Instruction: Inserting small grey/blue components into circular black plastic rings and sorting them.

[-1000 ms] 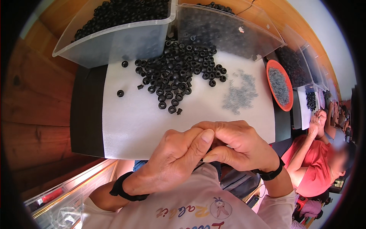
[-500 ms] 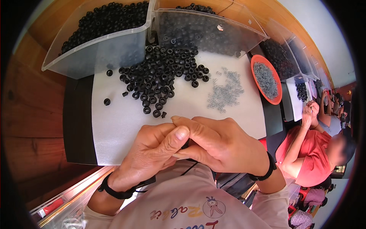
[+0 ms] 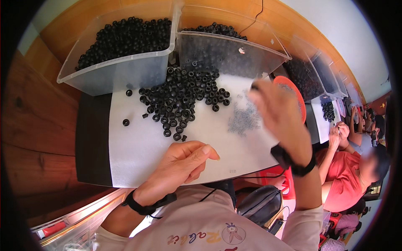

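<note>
My left hand is over the near edge of the white work surface, its fingers curled and the thumb pressed on the index finger. Anything in that pinch is hidden. Out to the right, my right hand is raised and smeared by motion, with a small black part at its fingertips. Ahead of my left hand spreads a loose pile of black ring-shaped parts. Thin metal springs lie scattered beside the right hand, which partly hides a red-orange bowl of springs.
Two clear plastic bins, one at the far left and one at the far middle, hold many black parts. More bins stand farther right. A person in a red shirt works at the right. A red stool is below the table edge.
My hands were together over the near edge and have parted. The right hand has moved up and right toward the far middle bin with a black part; the left stays near the edge.
</note>
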`<state>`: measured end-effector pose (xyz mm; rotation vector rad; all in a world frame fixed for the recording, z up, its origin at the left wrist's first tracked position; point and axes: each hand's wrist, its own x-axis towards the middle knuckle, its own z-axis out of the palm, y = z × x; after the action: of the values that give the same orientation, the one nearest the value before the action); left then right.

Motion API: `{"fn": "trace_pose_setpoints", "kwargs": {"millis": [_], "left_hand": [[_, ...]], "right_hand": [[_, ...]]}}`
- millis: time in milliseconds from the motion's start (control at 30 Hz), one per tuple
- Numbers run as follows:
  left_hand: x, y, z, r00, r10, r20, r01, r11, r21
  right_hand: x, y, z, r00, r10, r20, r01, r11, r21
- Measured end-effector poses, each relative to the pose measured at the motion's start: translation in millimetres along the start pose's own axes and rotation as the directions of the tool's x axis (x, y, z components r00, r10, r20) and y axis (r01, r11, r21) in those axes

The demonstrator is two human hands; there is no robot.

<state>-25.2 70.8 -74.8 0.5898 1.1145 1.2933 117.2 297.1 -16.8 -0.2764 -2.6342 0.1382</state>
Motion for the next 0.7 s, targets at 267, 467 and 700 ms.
{"fn": "trace_pose_setpoints", "kwargs": {"millis": [267, 467, 700], "left_hand": [[10, -11, 1, 1.000, -0.011, -0.015, 0.012, 0.998, 0.069], [13, -18, -4, 1.000, 0.023, 0.015, -0.024, 0.994, 0.108], [14, -18, -5, 0.999, 0.036, 0.011, -0.037, 0.994, 0.104]], "right_hand": [[83, 91, 1, 0.894, 0.444, -0.061, -0.348, 0.773, 0.530], [66, 75, 23, 0.971, 0.237, -0.021, -0.203, 0.873, 0.443], [38, 25, 41, 0.974, -0.010, 0.228, -0.063, 0.948, 0.312]]}}
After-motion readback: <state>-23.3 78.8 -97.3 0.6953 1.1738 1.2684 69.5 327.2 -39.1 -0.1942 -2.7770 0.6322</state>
